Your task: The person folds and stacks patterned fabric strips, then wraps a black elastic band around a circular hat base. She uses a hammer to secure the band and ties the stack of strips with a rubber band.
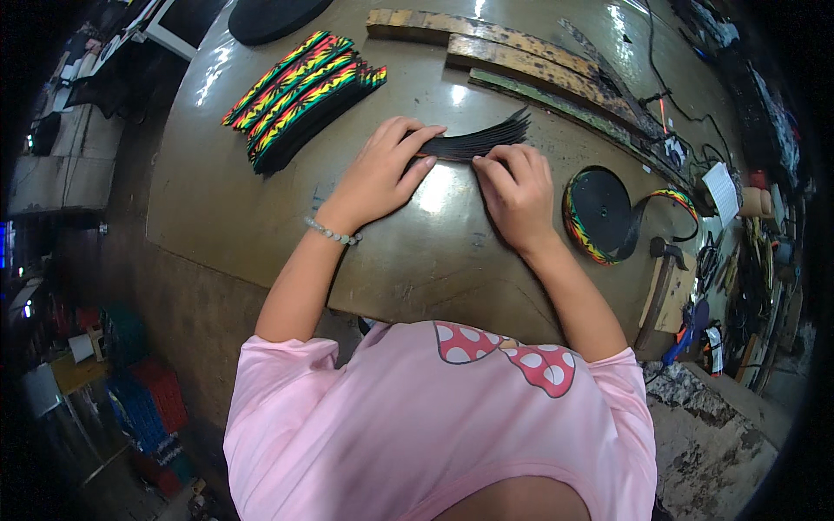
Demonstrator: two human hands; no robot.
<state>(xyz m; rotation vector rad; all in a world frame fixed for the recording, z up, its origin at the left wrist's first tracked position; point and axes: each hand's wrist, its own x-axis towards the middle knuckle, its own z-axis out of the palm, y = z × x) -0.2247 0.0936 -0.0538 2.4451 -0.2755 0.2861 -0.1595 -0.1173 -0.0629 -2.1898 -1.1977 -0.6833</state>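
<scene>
A bundle of black strips (473,143) lies between my hands on the table, its ends fanned out at the right. My left hand (382,169) is closed round the bundle's left end, thumb in front and fingers behind. At the front edge near its right part, my right hand (519,187) pinches the strips with bent fingers. Left of my hands, a stack of patterned webbing strips (304,95) in red, yellow, green and black lies at a slant. To the right rests a roll of the same patterned webbing (598,215), its loose end curling out to the right.
Several worn wooden bars (530,61) lie along the far side. A hammer (662,278) rests at the right edge by a wooden block. A black round disc (274,17) sits at the far left. Cords and tools (747,286) crowd the right side.
</scene>
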